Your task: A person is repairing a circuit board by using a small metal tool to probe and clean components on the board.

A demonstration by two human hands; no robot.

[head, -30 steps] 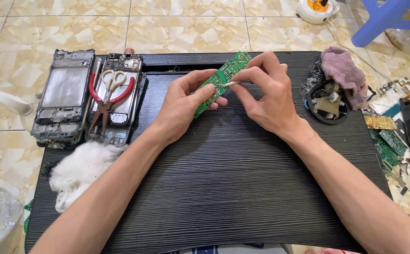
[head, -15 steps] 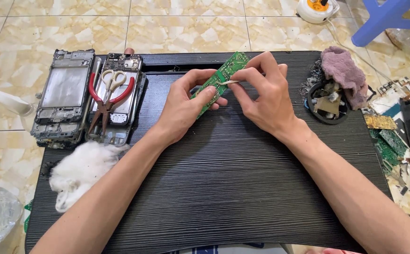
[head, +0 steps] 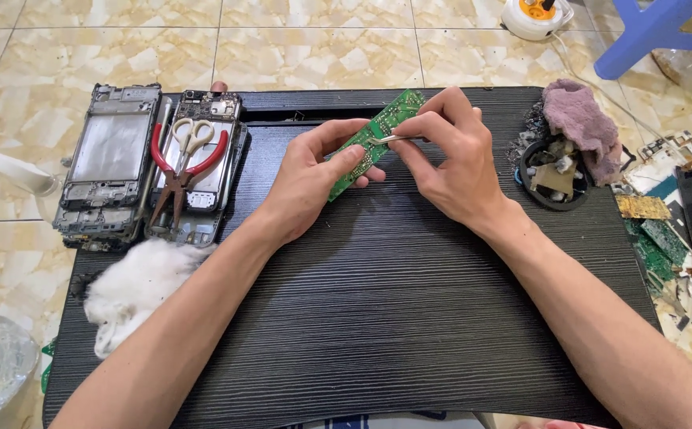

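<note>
A long green circuit board (head: 384, 125) is held tilted above a black ridged tabletop (head: 394, 318). My left hand (head: 314, 179) grips its lower end, thumb on the top face. My right hand (head: 445, 155) pinches thin metal tweezers (head: 383, 140), whose tips touch the middle of the board.
Two opened phone frames (head: 112, 171) lie at the table's left, with red-handled pliers and small scissors (head: 181, 159) on one. White cotton wadding (head: 135, 290) sits at the front left. A black dish of parts (head: 552, 171) under a pink cloth (head: 580, 123) stands at the right; board scraps (head: 664, 238) lie beyond the edge.
Almost nothing has moved. My right hand's fingers have shifted slightly on the tweezers against the board; the left hand keeps the board in the same place.
</note>
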